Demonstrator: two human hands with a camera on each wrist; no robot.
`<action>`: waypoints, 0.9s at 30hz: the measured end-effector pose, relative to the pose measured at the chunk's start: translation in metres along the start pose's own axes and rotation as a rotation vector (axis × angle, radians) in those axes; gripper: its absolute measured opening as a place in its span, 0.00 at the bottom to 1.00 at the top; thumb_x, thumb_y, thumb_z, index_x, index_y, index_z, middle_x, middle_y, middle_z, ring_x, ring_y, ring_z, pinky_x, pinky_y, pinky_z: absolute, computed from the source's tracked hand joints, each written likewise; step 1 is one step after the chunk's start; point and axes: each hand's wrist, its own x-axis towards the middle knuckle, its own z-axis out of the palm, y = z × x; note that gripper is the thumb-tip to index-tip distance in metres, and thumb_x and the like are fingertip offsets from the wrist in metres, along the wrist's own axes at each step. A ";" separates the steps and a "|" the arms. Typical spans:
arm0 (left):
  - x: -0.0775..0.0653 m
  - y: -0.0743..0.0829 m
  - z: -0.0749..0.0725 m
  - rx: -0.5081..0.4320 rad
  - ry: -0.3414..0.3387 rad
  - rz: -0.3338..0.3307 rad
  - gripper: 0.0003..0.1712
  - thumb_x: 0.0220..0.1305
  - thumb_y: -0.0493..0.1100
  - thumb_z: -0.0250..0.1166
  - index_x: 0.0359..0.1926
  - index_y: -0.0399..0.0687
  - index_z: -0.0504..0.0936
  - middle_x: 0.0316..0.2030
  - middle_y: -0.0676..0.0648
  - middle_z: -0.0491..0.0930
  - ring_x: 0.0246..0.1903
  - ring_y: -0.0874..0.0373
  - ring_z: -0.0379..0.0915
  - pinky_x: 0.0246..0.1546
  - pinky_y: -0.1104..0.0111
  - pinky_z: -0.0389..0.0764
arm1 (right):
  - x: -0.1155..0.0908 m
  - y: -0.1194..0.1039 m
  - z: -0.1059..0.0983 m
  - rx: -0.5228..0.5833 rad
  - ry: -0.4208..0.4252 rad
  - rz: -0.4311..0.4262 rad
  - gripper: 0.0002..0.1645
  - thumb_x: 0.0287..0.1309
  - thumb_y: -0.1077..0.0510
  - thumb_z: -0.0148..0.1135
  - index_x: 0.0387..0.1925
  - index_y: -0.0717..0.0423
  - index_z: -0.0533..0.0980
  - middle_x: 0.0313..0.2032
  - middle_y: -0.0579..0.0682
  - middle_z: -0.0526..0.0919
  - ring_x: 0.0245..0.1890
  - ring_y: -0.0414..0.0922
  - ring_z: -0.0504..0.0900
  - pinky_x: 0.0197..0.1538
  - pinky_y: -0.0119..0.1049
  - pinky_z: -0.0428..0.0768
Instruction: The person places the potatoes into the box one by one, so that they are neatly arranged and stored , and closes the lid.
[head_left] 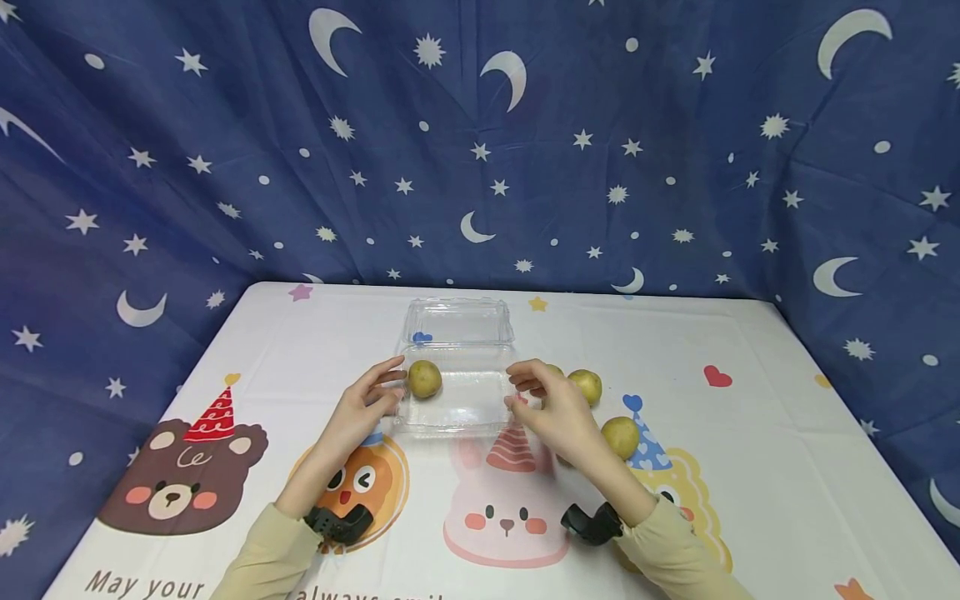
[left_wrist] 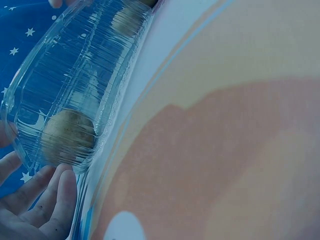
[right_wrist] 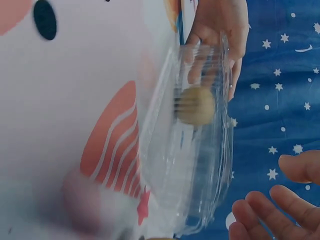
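Observation:
A clear plastic clamshell box (head_left: 457, 421) lies on the table with its lid (head_left: 459, 321) folded back away from me. Inside the base, toward the left end, sits one potato (head_left: 424, 379). My left hand (head_left: 371, 398) is at the box's left end, and in the left wrist view its relaxed fingers (left_wrist: 64, 200) lie right at the wall beside the potato. Over by the right end, my right hand (head_left: 551, 404) is held with fingers and thumb spread apart. Nothing is between its fingers (right_wrist: 265, 215) in the right wrist view.
Right of the box, beside my right hand and forearm, lie more potatoes, among them one farther back (head_left: 585, 387) and one nearer (head_left: 621, 437); others are partly hidden by the arm. A cartoon-printed cloth (head_left: 787, 467) covers the table. A blue starry curtain (head_left: 555, 200) hangs behind.

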 end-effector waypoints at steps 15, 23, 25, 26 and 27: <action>0.000 -0.001 0.000 0.002 -0.005 0.002 0.31 0.69 0.35 0.53 0.71 0.51 0.61 0.64 0.36 0.69 0.60 0.41 0.71 0.46 0.75 0.78 | -0.017 0.018 -0.021 -0.093 0.057 0.001 0.21 0.48 0.65 0.70 0.48 0.55 0.78 0.43 0.51 0.85 0.45 0.47 0.83 0.50 0.45 0.82; 0.000 -0.002 -0.001 0.004 -0.005 0.022 0.30 0.69 0.36 0.53 0.71 0.53 0.62 0.64 0.36 0.69 0.59 0.41 0.72 0.45 0.76 0.78 | -0.028 0.029 -0.035 -0.140 0.082 -0.028 0.22 0.47 0.66 0.72 0.47 0.59 0.78 0.40 0.52 0.85 0.42 0.49 0.83 0.45 0.47 0.82; -0.001 -0.002 -0.001 0.005 -0.007 0.027 0.30 0.70 0.36 0.53 0.71 0.53 0.62 0.64 0.36 0.69 0.59 0.41 0.72 0.45 0.77 0.78 | -0.029 0.031 -0.039 -0.151 0.083 -0.039 0.22 0.47 0.66 0.72 0.47 0.59 0.78 0.40 0.53 0.85 0.42 0.50 0.84 0.46 0.47 0.82; -0.001 -0.002 -0.001 0.005 -0.007 0.027 0.31 0.70 0.36 0.53 0.71 0.53 0.61 0.64 0.36 0.69 0.59 0.41 0.71 0.45 0.77 0.77 | -0.030 0.032 -0.040 -0.160 0.081 -0.039 0.22 0.47 0.66 0.72 0.47 0.59 0.78 0.41 0.53 0.85 0.42 0.50 0.84 0.47 0.46 0.82; -0.001 -0.002 -0.001 0.005 -0.007 0.028 0.31 0.70 0.36 0.53 0.71 0.53 0.61 0.64 0.36 0.69 0.59 0.41 0.71 0.44 0.77 0.77 | -0.031 0.033 -0.042 -0.165 0.081 -0.031 0.21 0.48 0.65 0.71 0.47 0.58 0.78 0.41 0.52 0.85 0.43 0.50 0.84 0.45 0.44 0.82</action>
